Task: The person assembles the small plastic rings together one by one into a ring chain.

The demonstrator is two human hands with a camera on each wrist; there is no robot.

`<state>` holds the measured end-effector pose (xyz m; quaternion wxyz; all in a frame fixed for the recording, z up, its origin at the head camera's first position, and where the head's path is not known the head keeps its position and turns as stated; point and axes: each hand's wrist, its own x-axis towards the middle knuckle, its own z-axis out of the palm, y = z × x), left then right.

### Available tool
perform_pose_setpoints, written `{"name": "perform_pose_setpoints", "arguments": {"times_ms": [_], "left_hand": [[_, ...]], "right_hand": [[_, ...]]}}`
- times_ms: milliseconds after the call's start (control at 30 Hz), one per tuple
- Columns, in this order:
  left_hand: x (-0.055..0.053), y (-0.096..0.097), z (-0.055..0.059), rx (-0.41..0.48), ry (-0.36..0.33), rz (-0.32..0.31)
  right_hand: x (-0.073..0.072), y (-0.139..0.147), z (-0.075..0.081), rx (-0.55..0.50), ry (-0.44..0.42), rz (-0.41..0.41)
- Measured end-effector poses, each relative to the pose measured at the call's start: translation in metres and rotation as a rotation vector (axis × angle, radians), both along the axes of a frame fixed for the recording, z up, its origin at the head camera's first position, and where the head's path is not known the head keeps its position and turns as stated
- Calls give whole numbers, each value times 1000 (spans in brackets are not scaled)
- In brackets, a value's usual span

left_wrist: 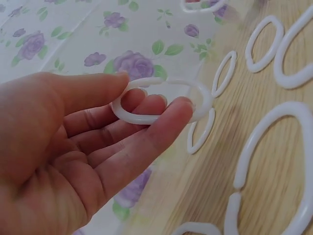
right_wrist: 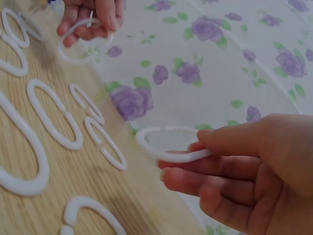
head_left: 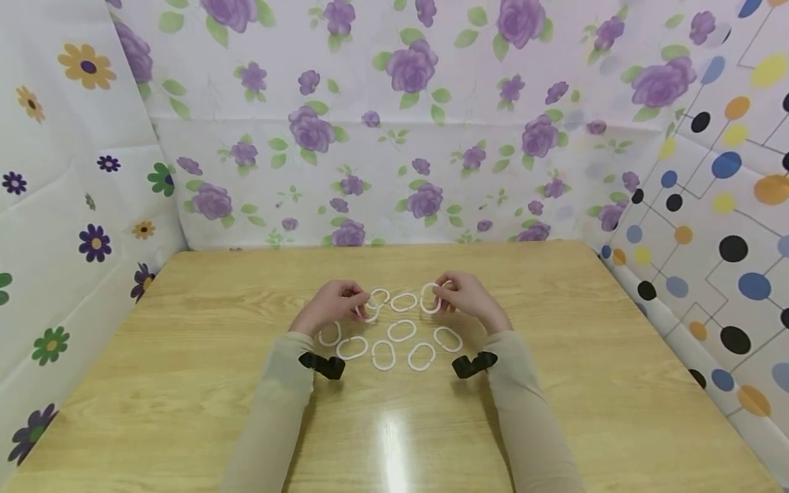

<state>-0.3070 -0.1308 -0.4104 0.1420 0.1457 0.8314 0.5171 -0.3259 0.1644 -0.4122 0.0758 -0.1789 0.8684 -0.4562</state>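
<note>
My left hand (head_left: 335, 302) pinches a white oval curtain ring (left_wrist: 139, 119) with a small gap in its side. The thumb is at one end, and the fingers curl under and through the loop. Across from it, my right hand (head_left: 470, 297) holds a second white oval ring (right_wrist: 178, 157) between thumb and forefinger, its other fingers loosely bent below. Both rings are raised over the far middle of the table, apart from each other. Several more split rings, one of them a ring (right_wrist: 43, 159) large in the right wrist view, lie on the wood between and below the hands.
The wooden table (head_left: 185, 383) runs back to a flower-printed sheet (head_left: 382, 185). Patterned sheets also stand at its left and right sides. A black wrist camera (head_left: 329, 368) is strapped on the left sleeve, and another camera (head_left: 471, 365) on the right.
</note>
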Motion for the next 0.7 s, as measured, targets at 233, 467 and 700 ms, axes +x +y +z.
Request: {"name": "perform_pose_setpoints", "arguments": {"times_ms": [233, 467, 700], "left_hand": [[-4, 8, 2, 31, 42, -22], [-3, 15, 4, 12, 132, -84], [-1, 20, 5, -82, 248, -88]], "right_hand": [[2, -14, 9, 14, 82, -41], [3, -21, 11, 15, 112, -10], [3, -29, 7, -49, 9, 83]]}}
